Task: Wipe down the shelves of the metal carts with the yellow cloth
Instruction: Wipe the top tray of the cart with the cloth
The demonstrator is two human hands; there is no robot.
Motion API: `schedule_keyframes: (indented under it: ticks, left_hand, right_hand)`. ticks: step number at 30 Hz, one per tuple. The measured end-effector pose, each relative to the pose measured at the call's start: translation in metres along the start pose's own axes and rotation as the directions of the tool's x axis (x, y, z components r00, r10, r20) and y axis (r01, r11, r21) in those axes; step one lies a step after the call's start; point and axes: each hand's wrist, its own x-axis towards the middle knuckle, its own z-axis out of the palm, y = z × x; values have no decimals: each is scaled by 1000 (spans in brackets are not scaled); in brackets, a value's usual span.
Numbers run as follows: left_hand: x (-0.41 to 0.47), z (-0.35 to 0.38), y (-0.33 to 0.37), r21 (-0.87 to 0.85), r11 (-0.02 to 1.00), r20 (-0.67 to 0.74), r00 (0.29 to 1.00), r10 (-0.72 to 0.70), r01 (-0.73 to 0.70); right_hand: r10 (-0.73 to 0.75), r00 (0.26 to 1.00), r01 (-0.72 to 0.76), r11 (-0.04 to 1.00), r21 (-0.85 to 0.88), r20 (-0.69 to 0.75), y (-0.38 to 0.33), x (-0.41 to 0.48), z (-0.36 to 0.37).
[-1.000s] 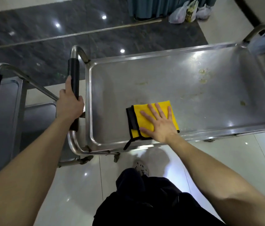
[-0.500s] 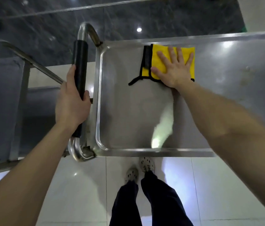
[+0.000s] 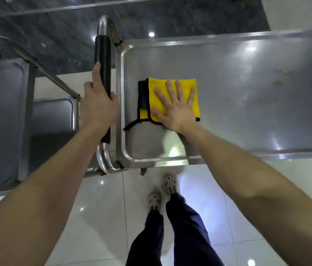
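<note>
Our right hand (image 3: pixel 174 110), fingers spread flat, pressing the folded yellow cloth (image 3: pixel 160 86) onto the top shelf (image 3: pixel 247 116) of the metal cart near its left end, our left hand (image 3: pixel 98 109) curled round the black handle grip (image 3: pixel 103 58), second cart (image 3: pixel 7 121) just beside at left.

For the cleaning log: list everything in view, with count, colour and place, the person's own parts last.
metal cart: one, steel, ahead
yellowish stains: several, right part of its top shelf
yellow cloth: one, yellow with black edging, flat on that shelf's left part
handle grip: one, black, cart's left end
second metal cart: one, steel, far left
floor: white tiles near, dark stone beyond
shoes: two, pale, on the tiles
trousers: one pair, dark navy, bottom centre
left hand: one, grips the handle grip
right hand: one, pressed flat on the yellow cloth
</note>
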Motion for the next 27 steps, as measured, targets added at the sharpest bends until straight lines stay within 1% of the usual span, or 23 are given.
schedule_keyframes:
  ticks: [3,6,10,12,15,20,23,27]
  left_hand:
    - [-3,-3,5,15,1000,12,1000,8,-8]
    - [-6,-7,10,14,1000,47,999,0,-1]
    - [-9,-11,12,11,1000,86,996,-12,11]
    - [-8,-11,13,0,1000,96,995,-15,15]
    - [-8,-9,10,-38,999,93,996,-6,10]
    - [-6,-3,5,-41,999,32,999,4,-3]
    - [-7,-3,5,-51,999,14,1000,15,-14]
    - [-6,-5,7,-61,998,5,1000,4,-4]
  right_hand:
    - [-70,997,69,997,-35,-23,-33,-72,21]
    - [-100,995,99,993,-57,-19,-50,-113,33]
    - [-94,996,93,995,-20,-2,-46,-117,28]
    - [-97,995,97,995,-31,4,-38,-109,25]
    - [-70,997,71,995,-68,22,-16,-74,12]
    - [55,998,-55,998,-15,14,19,51,-14]
    - [52,999,-52,998,-19,-2,13,127,-15]
    - [10,1000,-11,999,-49,-25,-23,196,-10]
